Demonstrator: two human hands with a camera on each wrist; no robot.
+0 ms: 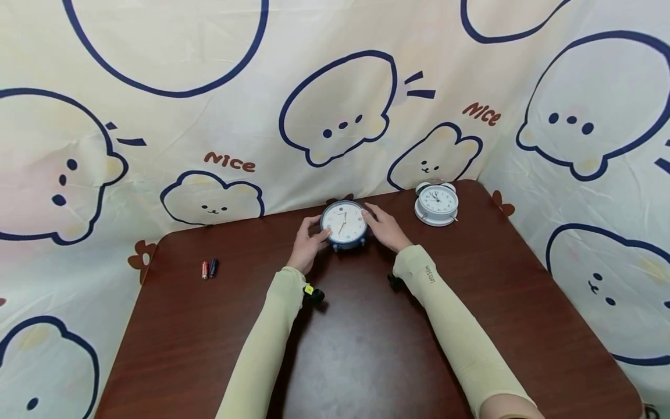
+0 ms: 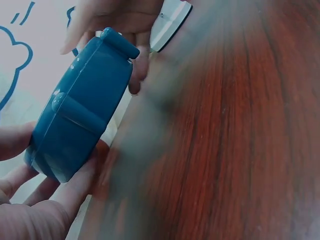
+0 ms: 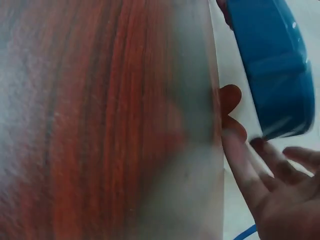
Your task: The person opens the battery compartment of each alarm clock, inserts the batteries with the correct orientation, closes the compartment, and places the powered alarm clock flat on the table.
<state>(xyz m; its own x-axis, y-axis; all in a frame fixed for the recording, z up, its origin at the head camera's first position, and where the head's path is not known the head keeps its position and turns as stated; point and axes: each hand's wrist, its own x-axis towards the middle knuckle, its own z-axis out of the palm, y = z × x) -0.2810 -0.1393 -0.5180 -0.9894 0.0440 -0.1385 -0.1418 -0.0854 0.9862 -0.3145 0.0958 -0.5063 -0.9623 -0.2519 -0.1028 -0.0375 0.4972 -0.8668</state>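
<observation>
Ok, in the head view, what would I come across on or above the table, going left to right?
Small red cylinder, small dark cylinder, the person's left grip, blue-cased clock, right grip, white alarm clock.

The cloth (image 1: 335, 116) reads "Nice" beyond the left hand (image 1: 306, 244) and beyond the right hand (image 1: 388, 230); behind the latter, the sleeve (image 1: 455, 326) reads "LetsSlim".
</observation>
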